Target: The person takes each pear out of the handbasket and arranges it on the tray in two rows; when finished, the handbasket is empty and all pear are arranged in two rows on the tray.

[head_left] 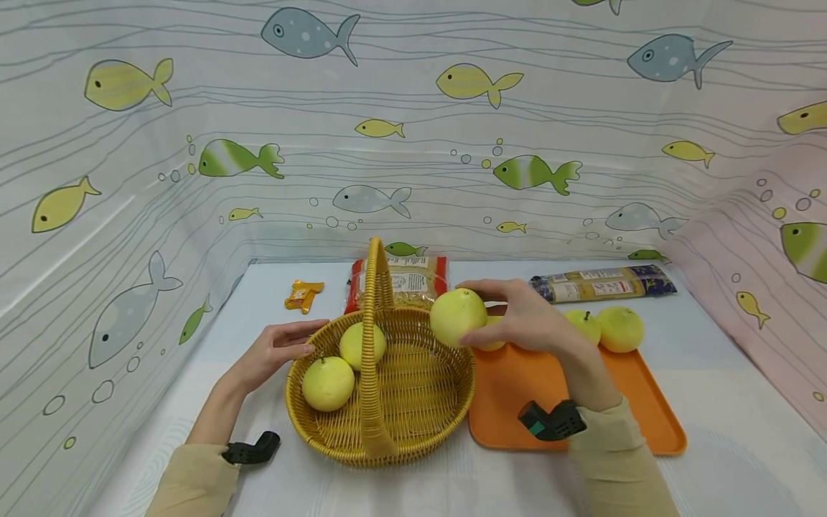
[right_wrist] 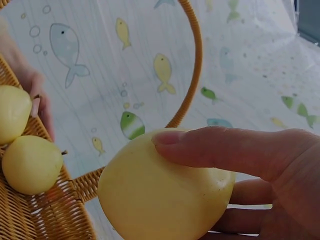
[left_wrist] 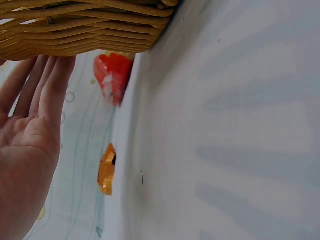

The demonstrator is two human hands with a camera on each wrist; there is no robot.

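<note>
My right hand (head_left: 526, 316) grips a round yellow pear (head_left: 457, 317) above the right rim of a wicker basket (head_left: 420, 388). In the right wrist view the thumb presses across the pear (right_wrist: 160, 195), with the fingers on its far side. Two more pears (head_left: 328, 384) lie in the basket's left half, left of its tall handle (head_left: 370, 345). At the left rim my left hand (head_left: 274, 352) touches the basket. The left wrist view shows those fingers (left_wrist: 50, 95) straight against the woven wall, their tips hidden.
An orange tray (head_left: 517, 402) on the right bears several pears (head_left: 620, 330), one partly behind my right hand. Behind the basket lies a red-edged food packet (head_left: 413, 276). A long dark-ended packet (head_left: 604, 283) lies back right, a small orange wrapper (head_left: 302, 295) back left.
</note>
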